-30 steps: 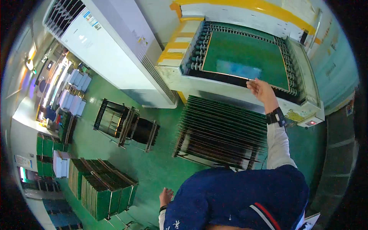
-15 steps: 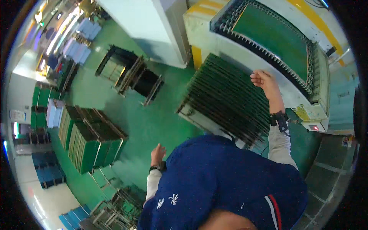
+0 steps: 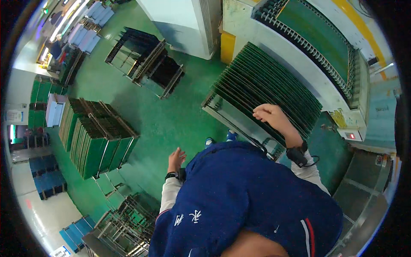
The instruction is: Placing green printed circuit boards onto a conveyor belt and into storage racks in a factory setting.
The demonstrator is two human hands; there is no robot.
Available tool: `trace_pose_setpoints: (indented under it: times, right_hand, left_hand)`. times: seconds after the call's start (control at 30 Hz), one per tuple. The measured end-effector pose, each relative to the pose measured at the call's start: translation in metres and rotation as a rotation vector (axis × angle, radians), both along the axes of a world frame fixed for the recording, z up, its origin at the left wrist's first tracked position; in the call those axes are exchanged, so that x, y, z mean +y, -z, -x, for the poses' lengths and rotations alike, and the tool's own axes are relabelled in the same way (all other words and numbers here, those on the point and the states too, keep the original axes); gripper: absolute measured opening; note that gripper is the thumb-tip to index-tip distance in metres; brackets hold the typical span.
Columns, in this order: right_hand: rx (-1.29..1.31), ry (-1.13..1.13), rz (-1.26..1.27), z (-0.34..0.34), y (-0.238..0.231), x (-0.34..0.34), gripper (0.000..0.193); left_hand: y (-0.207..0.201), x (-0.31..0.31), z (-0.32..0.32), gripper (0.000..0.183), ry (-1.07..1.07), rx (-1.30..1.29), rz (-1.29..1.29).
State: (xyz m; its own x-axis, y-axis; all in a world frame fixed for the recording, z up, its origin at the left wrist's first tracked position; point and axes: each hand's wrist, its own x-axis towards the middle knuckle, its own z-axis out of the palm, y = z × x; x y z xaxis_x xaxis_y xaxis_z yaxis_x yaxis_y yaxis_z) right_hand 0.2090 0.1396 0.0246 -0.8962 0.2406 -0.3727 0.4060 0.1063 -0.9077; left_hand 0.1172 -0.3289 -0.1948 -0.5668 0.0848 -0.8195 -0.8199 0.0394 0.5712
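My left hand [image 3: 175,160] hangs beside my body over the green floor, open and holding nothing, its fingers loosely apart. My right hand [image 3: 275,120] is above a rack of upright green panels [image 3: 261,81], near the panels' closer edges. Its fingers are loosely bent with the thumb alongside, and nothing shows in them. Whether the fingertips touch a panel I cannot tell. The panels stand in a close row on a wheeled-looking cart [image 3: 235,122] in front of me. Both wrists carry black bands.
Behind the rack stands a pale machine with a roller conveyor [image 3: 312,64] carrying a green panel [image 3: 319,34]. A white pillar [image 3: 180,25] rises at the back. Dark racks [image 3: 145,60] stand mid-floor; stacked green panels [image 3: 96,145] fill a cart at left. Metal frames [image 3: 128,227] lie lower left.
My right hand has come down and toward me, from beside the conveyor to above the rack's near part. The view has shifted slightly. My left hand stays low at my side.
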Motion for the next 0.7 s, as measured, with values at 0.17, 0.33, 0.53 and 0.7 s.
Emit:
trace_pose_setpoints:
  times: [0.17,0.33,0.53,0.7]
  right_hand:
    - [0.041,-0.017,-0.311,-0.009,0.006,-0.032,0.025]
    - [0.076,-0.004,-0.648,-0.016,-0.005,-0.057,0.029]
    - [0.116,0.021,-0.683,-0.015,0.014,-0.075,0.030]
    - [0.007,0.025,-0.762,-0.007,0.023,-0.083,0.034]
  left_hand:
    - [0.029,-0.034,-0.008,0.050,0.051,-0.002,-0.081]
    - [0.017,-0.040,-0.009,0.049,0.080,-0.036,-0.072]
    - [0.031,-0.052,-0.003,0.044,0.080,-0.099,-0.076]
    - [0.030,-0.059,-0.003,0.042,0.097,-0.058,-0.100]
